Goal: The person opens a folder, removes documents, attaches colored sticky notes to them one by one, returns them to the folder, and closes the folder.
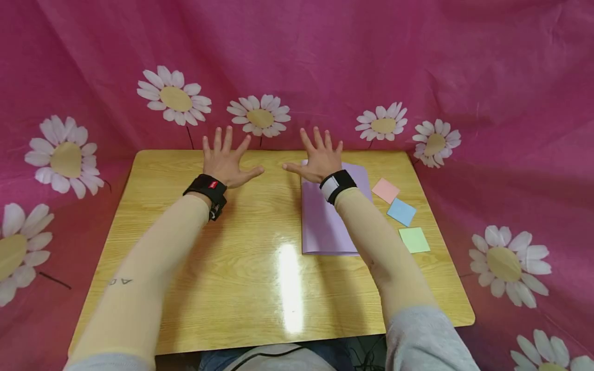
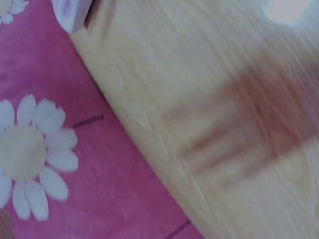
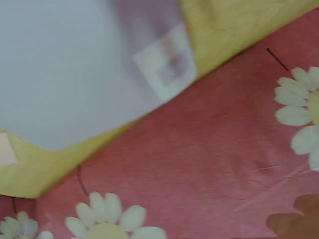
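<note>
My left hand (image 1: 227, 164) is held over the far left part of the wooden table, fingers spread and nothing in it. Its blurred shadow lies on the wood in the left wrist view. To the right, my right hand (image 1: 322, 158), also spread and holding nothing, overlaps the far end of a purple folder (image 1: 325, 221) in the head view. The right wrist view shows the folder (image 3: 65, 69) as pale lilac, with a whitish square patch (image 3: 148, 69) near its corner. Right of the folder lie a pink paper square (image 1: 385, 190), a blue one (image 1: 401, 212) and a green one (image 1: 414, 240).
The light wooden table (image 1: 250, 288) has rounded corners and a bright glare near its front. A pink curtain (image 1: 315, 62) with big white daisies surrounds its back and sides. Black straps sit on both wrists. Cables (image 1: 368, 355) show below the front edge.
</note>
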The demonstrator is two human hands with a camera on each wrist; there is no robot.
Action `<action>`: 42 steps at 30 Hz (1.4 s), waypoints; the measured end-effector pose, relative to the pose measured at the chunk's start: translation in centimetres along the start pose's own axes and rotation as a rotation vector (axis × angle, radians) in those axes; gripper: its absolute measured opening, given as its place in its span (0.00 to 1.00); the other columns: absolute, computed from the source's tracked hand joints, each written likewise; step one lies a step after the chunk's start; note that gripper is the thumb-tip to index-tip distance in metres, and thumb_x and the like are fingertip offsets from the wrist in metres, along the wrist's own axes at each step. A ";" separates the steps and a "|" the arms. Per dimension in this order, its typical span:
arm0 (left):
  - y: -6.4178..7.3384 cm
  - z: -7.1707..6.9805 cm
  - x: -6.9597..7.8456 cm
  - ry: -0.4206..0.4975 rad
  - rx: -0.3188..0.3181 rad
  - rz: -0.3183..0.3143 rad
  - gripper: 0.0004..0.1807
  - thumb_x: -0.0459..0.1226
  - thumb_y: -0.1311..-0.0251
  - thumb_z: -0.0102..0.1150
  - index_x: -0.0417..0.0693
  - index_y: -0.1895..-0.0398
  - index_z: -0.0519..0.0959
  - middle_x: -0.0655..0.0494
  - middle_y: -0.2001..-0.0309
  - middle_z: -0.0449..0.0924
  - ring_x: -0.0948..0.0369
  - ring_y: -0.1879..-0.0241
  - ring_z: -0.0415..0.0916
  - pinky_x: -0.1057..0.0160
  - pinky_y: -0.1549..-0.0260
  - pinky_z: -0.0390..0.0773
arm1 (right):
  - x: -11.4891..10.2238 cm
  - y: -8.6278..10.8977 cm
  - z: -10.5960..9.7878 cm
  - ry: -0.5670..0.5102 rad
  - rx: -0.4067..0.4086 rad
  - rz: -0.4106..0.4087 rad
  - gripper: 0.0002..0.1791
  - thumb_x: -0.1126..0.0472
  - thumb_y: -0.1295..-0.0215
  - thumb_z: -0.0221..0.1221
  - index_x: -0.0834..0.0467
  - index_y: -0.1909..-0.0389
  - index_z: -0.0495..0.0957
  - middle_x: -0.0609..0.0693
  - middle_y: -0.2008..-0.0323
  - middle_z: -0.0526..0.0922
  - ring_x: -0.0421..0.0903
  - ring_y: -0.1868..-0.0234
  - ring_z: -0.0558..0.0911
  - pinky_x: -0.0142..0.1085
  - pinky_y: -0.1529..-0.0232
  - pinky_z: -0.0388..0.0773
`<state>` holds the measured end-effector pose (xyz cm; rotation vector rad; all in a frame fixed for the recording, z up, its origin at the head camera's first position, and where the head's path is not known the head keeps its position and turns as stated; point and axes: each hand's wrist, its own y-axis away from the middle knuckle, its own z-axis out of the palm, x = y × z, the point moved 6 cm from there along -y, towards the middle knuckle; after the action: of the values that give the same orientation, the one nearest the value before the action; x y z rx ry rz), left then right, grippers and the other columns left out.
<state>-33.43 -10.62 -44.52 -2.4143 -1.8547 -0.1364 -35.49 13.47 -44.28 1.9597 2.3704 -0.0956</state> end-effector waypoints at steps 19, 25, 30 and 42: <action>5.2 12.6 16.6 0.084 -0.129 0.324 0.50 0.69 0.48 0.53 0.59 0.25 0.53 0.37 0.27 0.45 0.41 0.28 0.41 0.47 0.32 0.51 | 12.0 8.9 10.4 -0.211 -0.164 0.171 0.47 0.34 0.42 0.57 0.60 0.29 0.58 0.66 0.29 0.54 0.64 0.32 0.60 0.57 0.39 0.64; 7.5 15.8 21.1 0.062 -0.204 0.363 0.56 0.71 0.56 0.57 0.61 0.25 0.52 0.40 0.26 0.44 0.44 0.27 0.39 0.45 0.32 0.49 | 13.9 11.3 12.6 -0.220 -0.197 0.229 0.49 0.30 0.44 0.55 0.61 0.31 0.60 0.67 0.31 0.57 0.66 0.34 0.62 0.59 0.40 0.64; 8.5 17.6 22.9 0.022 -0.207 0.347 0.54 0.63 0.57 0.67 0.62 0.26 0.55 0.42 0.26 0.44 0.44 0.27 0.39 0.42 0.32 0.44 | 15.1 12.5 13.9 -0.203 -0.227 0.239 0.49 0.30 0.44 0.55 0.63 0.32 0.61 0.69 0.33 0.59 0.67 0.34 0.62 0.59 0.40 0.64; 9.0 19.9 20.1 -0.005 -0.065 0.359 0.45 0.55 0.52 0.68 0.63 0.28 0.61 0.46 0.26 0.48 0.46 0.28 0.43 0.41 0.36 0.54 | 13.8 13.0 14.5 -0.198 -0.209 0.190 0.49 0.31 0.46 0.56 0.62 0.32 0.62 0.68 0.32 0.59 0.68 0.33 0.59 0.62 0.42 0.64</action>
<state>-19.25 8.92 -61.90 -2.7442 -1.4058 -0.1640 -25.13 28.16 -60.04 1.9630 1.9765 -0.0292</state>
